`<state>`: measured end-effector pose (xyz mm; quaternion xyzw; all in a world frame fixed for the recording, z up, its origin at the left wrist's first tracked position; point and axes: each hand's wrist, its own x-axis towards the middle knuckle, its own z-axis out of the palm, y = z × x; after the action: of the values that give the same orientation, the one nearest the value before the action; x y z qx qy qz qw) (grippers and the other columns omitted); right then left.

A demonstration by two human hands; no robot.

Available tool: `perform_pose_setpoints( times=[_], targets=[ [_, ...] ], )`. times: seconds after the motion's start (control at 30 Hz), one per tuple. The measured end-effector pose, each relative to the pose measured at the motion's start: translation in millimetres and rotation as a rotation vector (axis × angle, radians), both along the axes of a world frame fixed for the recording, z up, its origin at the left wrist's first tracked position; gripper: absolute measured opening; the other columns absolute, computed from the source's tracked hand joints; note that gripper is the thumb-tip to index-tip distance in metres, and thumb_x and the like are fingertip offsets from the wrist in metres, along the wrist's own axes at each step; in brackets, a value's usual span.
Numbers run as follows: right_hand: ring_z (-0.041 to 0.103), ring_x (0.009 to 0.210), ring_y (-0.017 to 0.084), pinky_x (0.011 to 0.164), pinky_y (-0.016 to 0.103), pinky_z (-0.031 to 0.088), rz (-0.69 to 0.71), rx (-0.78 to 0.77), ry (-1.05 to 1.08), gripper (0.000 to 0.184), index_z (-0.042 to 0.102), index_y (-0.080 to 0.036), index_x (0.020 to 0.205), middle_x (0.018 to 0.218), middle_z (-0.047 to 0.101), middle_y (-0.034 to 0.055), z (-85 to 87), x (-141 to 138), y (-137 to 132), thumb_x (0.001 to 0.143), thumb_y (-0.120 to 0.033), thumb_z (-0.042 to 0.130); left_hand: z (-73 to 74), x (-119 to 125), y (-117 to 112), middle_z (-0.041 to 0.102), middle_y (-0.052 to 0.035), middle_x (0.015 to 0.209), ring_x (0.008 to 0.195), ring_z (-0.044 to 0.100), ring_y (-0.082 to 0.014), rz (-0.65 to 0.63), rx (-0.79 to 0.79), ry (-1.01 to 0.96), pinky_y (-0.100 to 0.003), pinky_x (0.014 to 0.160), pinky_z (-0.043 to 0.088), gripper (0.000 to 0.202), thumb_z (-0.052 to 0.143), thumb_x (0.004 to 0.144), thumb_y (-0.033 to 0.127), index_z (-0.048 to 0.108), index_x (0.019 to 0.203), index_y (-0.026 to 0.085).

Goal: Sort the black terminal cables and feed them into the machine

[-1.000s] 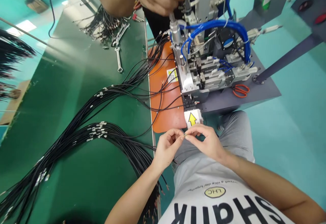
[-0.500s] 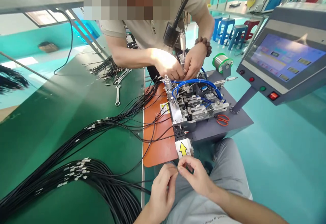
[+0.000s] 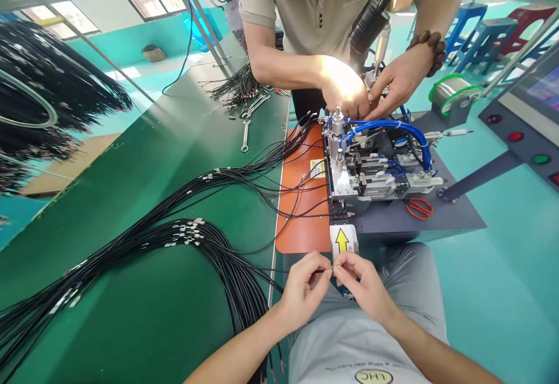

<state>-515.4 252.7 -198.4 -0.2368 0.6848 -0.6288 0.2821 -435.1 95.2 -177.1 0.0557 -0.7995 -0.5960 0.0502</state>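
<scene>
- The green counter carries bundles of black cables with metal ends.
- Beyond them stands a pneumatic machine, with a yellow arrow label; I cannot read any brand.
- The left hand and right hand are close together above the lap.
- Their fingers are closed, pinching one thin cable end.
- The step seems to be handling this end; the next move calls for a steady pinch.
- The shirt shows "LHC".

Four hands, apparently two wrenches, one spool

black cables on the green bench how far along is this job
Done, it seems: many black cables on the green bench carry small metal terminals at their gathered ends. In hand: the left hand and right hand pinch one cable's end together. Still to do: the far ends hanging over the bench edge look unfinished, though they are too small to be sure.
</scene>
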Motion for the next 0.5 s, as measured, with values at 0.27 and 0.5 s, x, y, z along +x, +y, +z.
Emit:
perform_pose_setpoints(
  times=[0.27,0.5],
  targets=[
    [0.058,0.075,0.017,0.073,0.03,0.044,-0.037,0.094,0.041,0.021,0.064,-0.022,0.083,0.08,0.064,0.0007,-6.7,-4,8,0.095,-0.038,0.06,3.5,-20,-60,0.067,-0.0081,0.105,0.097,0.06,-0.0208,-0.015,-0.258,-0.089,-0.033,0.088,0.046,0.023,0.056,0.095,0.037,0.066,0.108,0.02],
    [0.062,0.082,0.02,0.072,0.033,0.043,-0.093,0.204,0.183,0.022,0.065,-0.027,0.107,0.098,0.069,0.0025,-17.3,-15,23,0.095,-0.045,0.059,-18.7,-18,-113,0.058,-0.0029,0.082,0.077,0.054,-0.0194,0.228,-0.6,-0.101,-0.032,0.075,0.043,0.013,0.049,0.094,0.027,0.058,0.087,0.02]
  ],
)
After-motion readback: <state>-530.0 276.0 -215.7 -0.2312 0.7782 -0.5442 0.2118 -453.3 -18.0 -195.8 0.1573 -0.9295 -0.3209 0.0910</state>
